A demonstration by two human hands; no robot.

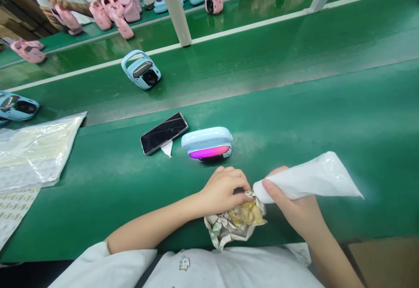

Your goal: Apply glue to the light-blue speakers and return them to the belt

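Note:
My left hand (224, 190) is curled with its fingertips pinching the top of a crumpled paper wrapper (229, 227) that holds a yellowish piece of food (245, 213), at the near edge of the green bench. Beside it, my right hand (294, 205) grips a white plastic bag (310, 179) that sticks out to the right. Just beyond my hands lies a light blue speaker (207, 142) with a glowing pink strip. A black phone (163, 132) lies face up to its left.
A green conveyor belt (278, 74) runs behind. On it lie a blue device (141, 70) and another blue one (16, 106) at the left edge. A beige bottle (176, 8) stands upright. Plastic sheets (36, 148) lie left. A person handles pink devices (114, 13) at the back.

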